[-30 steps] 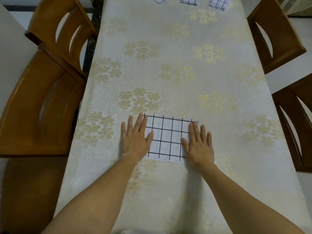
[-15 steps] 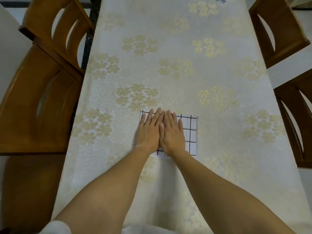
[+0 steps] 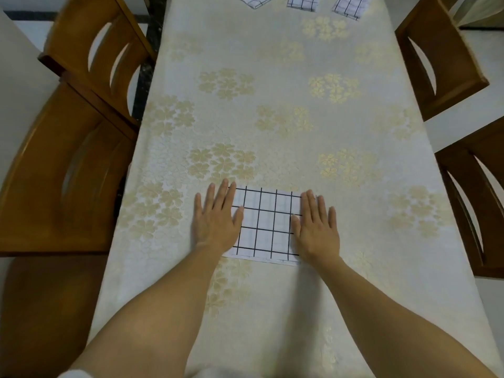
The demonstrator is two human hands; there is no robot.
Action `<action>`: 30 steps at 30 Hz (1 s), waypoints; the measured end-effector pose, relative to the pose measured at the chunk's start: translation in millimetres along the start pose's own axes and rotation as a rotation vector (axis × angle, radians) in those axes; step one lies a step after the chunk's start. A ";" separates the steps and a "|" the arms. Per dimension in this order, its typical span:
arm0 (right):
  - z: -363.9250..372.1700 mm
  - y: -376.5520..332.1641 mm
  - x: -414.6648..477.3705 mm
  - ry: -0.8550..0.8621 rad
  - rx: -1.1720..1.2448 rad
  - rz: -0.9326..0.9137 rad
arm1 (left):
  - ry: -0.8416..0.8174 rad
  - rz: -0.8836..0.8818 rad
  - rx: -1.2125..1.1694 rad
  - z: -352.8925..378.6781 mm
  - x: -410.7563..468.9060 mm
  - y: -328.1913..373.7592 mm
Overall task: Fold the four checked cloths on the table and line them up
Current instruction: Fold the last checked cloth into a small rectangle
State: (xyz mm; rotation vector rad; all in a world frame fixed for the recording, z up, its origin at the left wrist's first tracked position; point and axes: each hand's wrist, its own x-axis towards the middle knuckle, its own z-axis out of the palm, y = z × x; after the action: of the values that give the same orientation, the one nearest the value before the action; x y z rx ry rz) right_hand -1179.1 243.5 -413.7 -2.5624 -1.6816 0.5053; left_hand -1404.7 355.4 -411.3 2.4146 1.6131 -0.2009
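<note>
A folded white cloth with a black check lies flat on the table's near half. My left hand rests palm down over its left edge, fingers spread. Over the cloth's right edge my right hand lies flat in the same way. Neither hand grips the cloth. Three more folded checked cloths sit at the table's far end, partly cut off by the frame: one at the left, one in the middle, one at the right.
A cream tablecloth with gold flowers covers the long table. Two wooden chairs stand along the left side, and two along the right.
Half a second ago both hands lay together on the middle of the cloth. They have slid apart to its left and right edges. The far cloths are back in view.
</note>
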 end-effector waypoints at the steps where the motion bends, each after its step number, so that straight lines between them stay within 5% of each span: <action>1: -0.2 3.5 0.5 -0.002 -0.009 0.043 | -0.012 -0.010 0.008 -0.9 -0.2 -4.1; 4: -8.0 0.6 0.8 0.068 0.019 0.174 | 0.033 -0.039 -0.020 -9.7 -1.3 -4.5; 7: -13.7 -39.3 0.7 0.161 0.101 -0.044 | 0.156 0.116 -0.086 -17.2 -2.7 24.9; 10: -6.8 -81.8 6.7 0.056 0.295 -0.144 | 0.094 0.240 -0.028 -3.8 -4.6 54.1; 16: 19.1 -56.3 2.5 0.033 0.044 -0.161 | 0.005 0.194 0.062 10.2 -6.8 33.7; 30: -1.3 -28.9 0.8 0.094 0.054 0.145 | 0.043 -0.040 -0.052 -5.1 -6.5 2.4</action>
State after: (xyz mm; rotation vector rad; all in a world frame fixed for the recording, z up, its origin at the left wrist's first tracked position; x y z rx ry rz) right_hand -1204.0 256.3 -406.7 -2.6366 -1.4414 0.4228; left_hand -1405.1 350.1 -404.6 2.3652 1.6648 -0.1137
